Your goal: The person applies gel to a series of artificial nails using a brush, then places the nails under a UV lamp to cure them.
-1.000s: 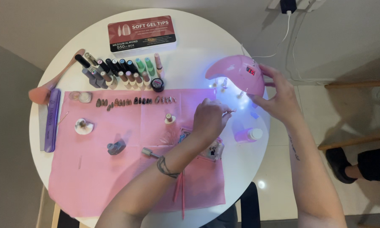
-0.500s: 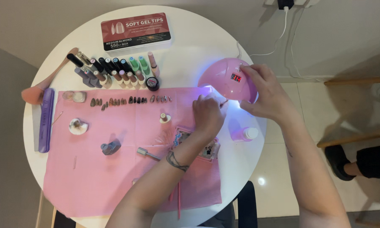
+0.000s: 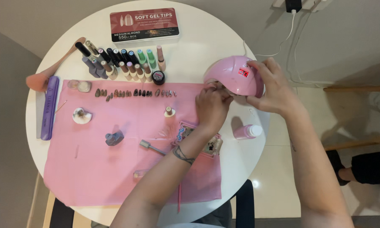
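Observation:
A pink dome-shaped nail lamp point(image 3: 231, 74) stands at the right side of a round white table point(image 3: 198, 55). My right hand point(image 3: 271, 86) grips the lamp's right side, a finger near its small red display. My left hand point(image 3: 212, 105) is bunched at the lamp's front opening, fingertips at the mouth; whether it holds something small I cannot tell. A row of false nail tips point(image 3: 135, 93) lies on the pink mat point(image 3: 93, 169) to the left of that hand.
Several polish bottles point(image 3: 122, 63) stand in a row behind the mat, a dark red flat box point(image 3: 144, 24) beyond them. A pink bottle point(image 3: 245, 131) lies at the table's right edge. A purple file point(image 3: 48, 107) and a brush point(image 3: 42, 76) sit at left. A white cable point(image 3: 289, 38) leads to a wall plug.
The lamp's violet glow, visible in the earlier frames, is gone. My left hand has moved closer to the lamp's mouth, and my right hand has settled more firmly over its side.

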